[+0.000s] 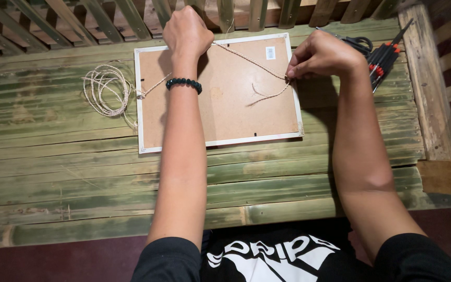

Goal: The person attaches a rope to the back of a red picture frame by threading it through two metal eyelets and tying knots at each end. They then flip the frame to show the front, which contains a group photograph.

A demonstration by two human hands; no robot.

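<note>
While the white-edged picture frame with its brown board back (220,112) lies face down on the green bamboo table (79,172), the left hand (186,32) is a fist pulling the thin tan string (246,60) tight, so the right hand (322,55) can pinch its end at the frame's right edge.

Twine coil (105,89) left of frame (220,120); screwdrivers (384,60) right.

My one view sits on the head, looking steeply down, close over the bamboo desk (79,172) and both forearms.
</note>
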